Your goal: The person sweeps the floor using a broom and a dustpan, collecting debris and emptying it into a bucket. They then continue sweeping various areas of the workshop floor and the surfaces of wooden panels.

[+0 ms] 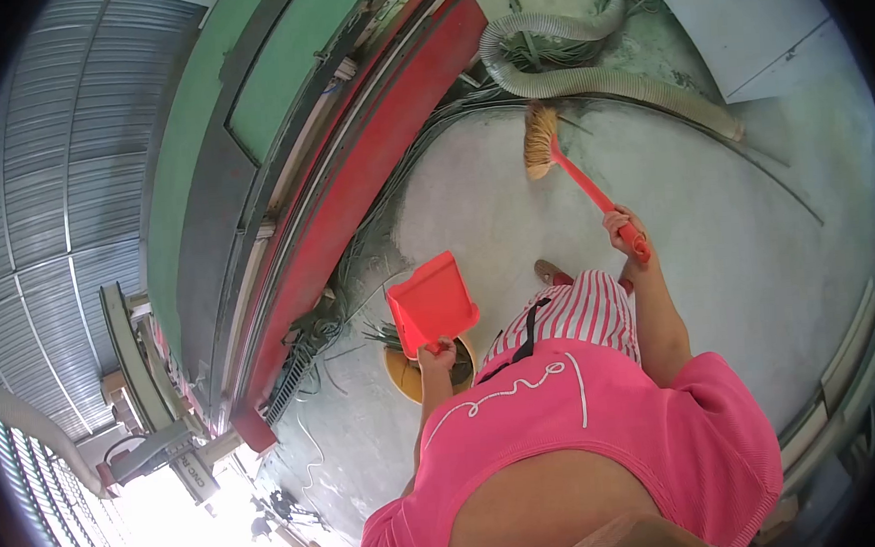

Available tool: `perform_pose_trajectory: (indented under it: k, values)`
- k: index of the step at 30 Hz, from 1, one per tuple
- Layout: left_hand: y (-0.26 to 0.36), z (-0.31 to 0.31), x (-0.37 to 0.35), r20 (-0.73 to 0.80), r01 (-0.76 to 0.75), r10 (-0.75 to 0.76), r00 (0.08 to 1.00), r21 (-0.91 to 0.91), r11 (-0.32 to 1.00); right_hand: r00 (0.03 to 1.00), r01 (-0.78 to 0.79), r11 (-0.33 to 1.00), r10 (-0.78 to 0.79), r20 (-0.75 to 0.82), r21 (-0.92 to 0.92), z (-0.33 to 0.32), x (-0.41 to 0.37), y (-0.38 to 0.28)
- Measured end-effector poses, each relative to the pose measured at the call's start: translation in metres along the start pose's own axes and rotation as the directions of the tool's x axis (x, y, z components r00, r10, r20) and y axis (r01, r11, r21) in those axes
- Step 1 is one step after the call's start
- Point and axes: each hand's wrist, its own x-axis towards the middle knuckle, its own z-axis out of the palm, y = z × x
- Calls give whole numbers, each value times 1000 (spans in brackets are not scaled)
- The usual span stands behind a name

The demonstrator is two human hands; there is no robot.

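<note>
My right hand (623, 227) is wrapped round the red handle of a hand brush (542, 139), whose tan bristles point away from me near the floor. In my left hand (437, 354) is the handle of a red dustpan (437, 302). The pan is held over a yellow bucket (400, 374) and partly covers it. Dark strips of some kind stick out of the bucket; what they are I cannot make out.
A long red and green machine (390, 146) runs along the left, with dark cables at its base. A ribbed grey hose (636, 83) curls across the concrete floor (735, 225) ahead. A white cabinet (753, 24) stands at the upper right. Long bars lie at the right edge.
</note>
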Motion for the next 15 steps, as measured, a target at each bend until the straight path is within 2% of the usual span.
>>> perform_pose_trajectory:
  k: [1, 3, 4, 6, 8, 9, 11, 12, 14, 15]
  values:
    - [-4, 4, 1, -20, -3, 4, 1000, 29, 1000, 1000, 8, 1000, -8, 6, -1, 1, -9, 3]
    - [-12, 11, 1, -38, -3, 5, 999, 63, 998, 995, -18, 994, 8, -102, -104, 1, -25, 11]
    - [-17, 13, -2, -3, 7, -7, 1000, 85, 996, 995, -12, 994, 2, -99, -104, 0, -35, 17]
    - [-26, 15, -10, 27, 19, -22, 999, 109, 994, 981, -13, 974, -32, -190, -227, -4, -56, 32]
    - [-33, 18, -16, -6, -32, 33, 999, 162, 986, 974, 5, 956, -72, -217, -294, -6, -70, 49]
    - [-34, 16, -14, -8, -28, 30, 1000, 167, 985, 971, -44, 960, -24, -237, -275, -9, -73, 53]
    - [-30, 6, 2, -116, 41, -20, 993, 180, 983, 963, -137, 959, 70, -261, -247, -14, -71, 60]
    - [-29, 2, 6, -116, 43, -21, 993, 187, 981, 964, -131, 961, 66, -257, -245, -18, -64, 63]
    - [-23, -7, 12, -177, 69, -43, 983, 145, 987, 949, -245, 929, 171, -266, -276, -26, -43, 65]
    - [-18, -12, 17, -174, 66, -40, 984, 150, 986, 950, -245, 930, 173, -260, -275, -29, -30, 66]
